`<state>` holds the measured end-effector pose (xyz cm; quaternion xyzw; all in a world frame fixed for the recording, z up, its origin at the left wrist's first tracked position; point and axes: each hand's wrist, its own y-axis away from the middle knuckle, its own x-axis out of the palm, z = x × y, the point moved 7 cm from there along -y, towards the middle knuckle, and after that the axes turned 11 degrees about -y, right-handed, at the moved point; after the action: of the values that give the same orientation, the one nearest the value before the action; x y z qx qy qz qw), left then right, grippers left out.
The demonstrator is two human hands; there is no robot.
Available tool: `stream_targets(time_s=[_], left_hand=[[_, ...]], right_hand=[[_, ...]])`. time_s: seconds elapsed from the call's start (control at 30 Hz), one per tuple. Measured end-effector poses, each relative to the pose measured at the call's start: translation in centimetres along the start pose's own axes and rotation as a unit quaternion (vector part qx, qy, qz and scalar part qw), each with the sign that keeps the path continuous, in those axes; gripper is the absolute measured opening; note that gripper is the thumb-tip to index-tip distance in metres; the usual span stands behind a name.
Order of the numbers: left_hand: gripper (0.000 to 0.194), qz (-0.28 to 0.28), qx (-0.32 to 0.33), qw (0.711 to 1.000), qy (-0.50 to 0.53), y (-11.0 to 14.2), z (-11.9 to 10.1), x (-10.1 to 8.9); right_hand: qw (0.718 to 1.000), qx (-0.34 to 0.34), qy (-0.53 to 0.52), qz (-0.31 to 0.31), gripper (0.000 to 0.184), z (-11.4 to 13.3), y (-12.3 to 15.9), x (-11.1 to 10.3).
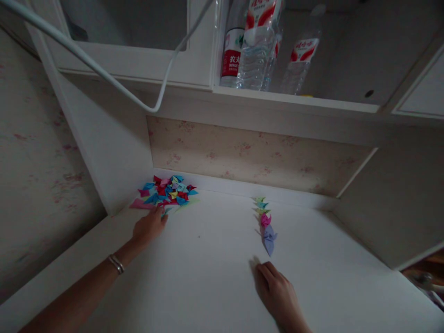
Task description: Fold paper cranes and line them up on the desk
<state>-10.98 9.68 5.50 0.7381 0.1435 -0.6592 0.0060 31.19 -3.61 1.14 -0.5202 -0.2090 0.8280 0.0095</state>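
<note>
My left hand (151, 226) reaches to the front edge of a heap of folded paper cranes (169, 189) in blue, red, pink and yellow. Its fingers are closed at a small teal paper crane (166, 212), partly hidden by the hand. To the right, a line of cranes runs toward me: small green and teal ones at the back, then a magenta crane (265, 219) and a larger purple crane (269, 239) in front. Just short of the purple one, my right hand (275, 284) rests on the white desktop (208, 268), fingers curled, with nothing visible in them.
Above the desktop is a white shelf (294, 98) with several plastic bottles (255, 58). A white cable (104, 74) hangs across the upper left. A side panel (107, 138) stands left of the heap, and papered wall (243, 152) shows behind.
</note>
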Motion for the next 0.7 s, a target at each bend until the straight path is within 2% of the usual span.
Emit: stream_targets(time_s=[0.07, 0.13, 0.23, 0.37, 0.47, 0.57, 0.63, 0.7], left_hand=[[0.046, 0.01, -0.087, 0.996, -0.003, -0.3, 1.8, 0.3], [0.054, 0.047, -0.137, 0.989, 0.019, -0.5, 2.9, 1.2], [0.049, 0.066, -0.109, 0.991, 0.042, -1.3, 2.8, 2.1], [0.038, 0.044, -0.049, 0.996, 0.066, -2.1, 1.9, 2.2], [0.033, 0.02, -0.048, 0.991, 0.124, -1.4, 1.2, 1.5], [0.036, 0.032, -0.08, 0.966, 0.245, 1.2, 0.2, 1.3], [0.041, 0.063, -0.106, 0.931, 0.343, 3.6, -1.1, 1.8], [0.041, 0.079, -0.085, 0.892, 0.436, 5.9, -3.2, 2.2]], right_hand=[[1.0, 0.007, -0.015, 0.01, 0.026, -0.2, -0.2, 0.0], [0.999, 0.018, -0.027, 0.017, 0.027, -0.3, -0.4, 0.0], [0.998, 0.04, -0.038, 0.016, 0.028, -0.2, -0.7, -0.3], [0.997, 0.059, -0.042, 0.009, 0.028, 0.4, -0.9, -0.9], [0.997, 0.068, -0.048, 0.003, 0.027, 0.4, -0.8, -1.4], [0.994, 0.085, -0.069, -0.002, 0.027, 0.0, -0.9, -1.4], [0.989, 0.093, -0.117, -0.013, 0.025, 0.3, -1.4, -1.1], [0.975, 0.084, -0.203, -0.02, 0.024, 1.8, -2.2, -0.4]])
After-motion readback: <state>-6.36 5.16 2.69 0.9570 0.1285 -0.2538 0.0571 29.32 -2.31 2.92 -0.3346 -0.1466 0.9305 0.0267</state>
